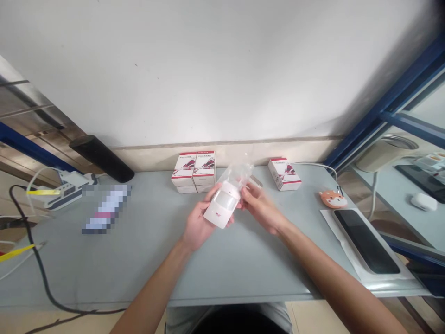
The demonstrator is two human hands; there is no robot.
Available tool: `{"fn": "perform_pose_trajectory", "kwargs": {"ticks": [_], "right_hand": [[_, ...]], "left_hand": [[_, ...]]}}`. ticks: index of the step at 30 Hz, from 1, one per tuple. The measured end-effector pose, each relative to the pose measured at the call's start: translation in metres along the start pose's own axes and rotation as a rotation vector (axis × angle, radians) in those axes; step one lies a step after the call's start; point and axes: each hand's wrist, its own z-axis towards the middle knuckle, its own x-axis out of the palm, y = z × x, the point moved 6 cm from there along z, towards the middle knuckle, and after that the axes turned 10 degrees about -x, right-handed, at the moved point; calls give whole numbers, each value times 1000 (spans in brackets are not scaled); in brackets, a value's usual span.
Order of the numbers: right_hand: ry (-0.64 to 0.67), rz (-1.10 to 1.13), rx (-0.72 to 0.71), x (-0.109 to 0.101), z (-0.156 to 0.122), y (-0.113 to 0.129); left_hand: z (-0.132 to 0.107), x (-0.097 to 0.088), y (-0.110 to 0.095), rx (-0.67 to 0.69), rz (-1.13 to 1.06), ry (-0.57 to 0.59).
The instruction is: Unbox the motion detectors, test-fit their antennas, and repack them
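Observation:
A white motion detector (222, 204) with a curved sensor window and small red print lies in my left hand (200, 221), whose fingers wrap round its edges. Behind its top end, a clear plastic bag (236, 174) stands up, crumpled. My right hand (259, 204) pinches the bag near the detector's upper right side. Behind my right fingers a small greyish piece (255, 182) is partly hidden; I cannot tell what it is. Both hands are over the middle of the grey table (215, 273).
Red-and-white boxes (193, 170) are stacked by the wall, with another box (284, 174) to the right. A black cylinder (102, 158), power strip (71, 190) and blurred phone (106, 209) are on the left. An orange animal-face case (333, 199) and dark phone (366, 241) are on the right.

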Motion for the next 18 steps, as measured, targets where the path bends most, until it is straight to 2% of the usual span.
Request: {"fn": "perform_pose_trajectory", "kwargs": {"ticks": [7,10,13,15,18], "right_hand": [[110,-107,-4,-5,0,9],[153,-204,-85,-8,4,13],[39,-382,-253,-15,5,16],[-41,-469,-337,-17,3,17],[-92,-574,-440,-13,-3,20]], "left_hand": [[-2,-1,3,51,224,-56],[-2,-11,-2,206,491,-236],[-5,-22,-7,404,697,-440],[-6,-27,-7,473,747,-490],[-7,-27,-5,527,829,-510]]}}
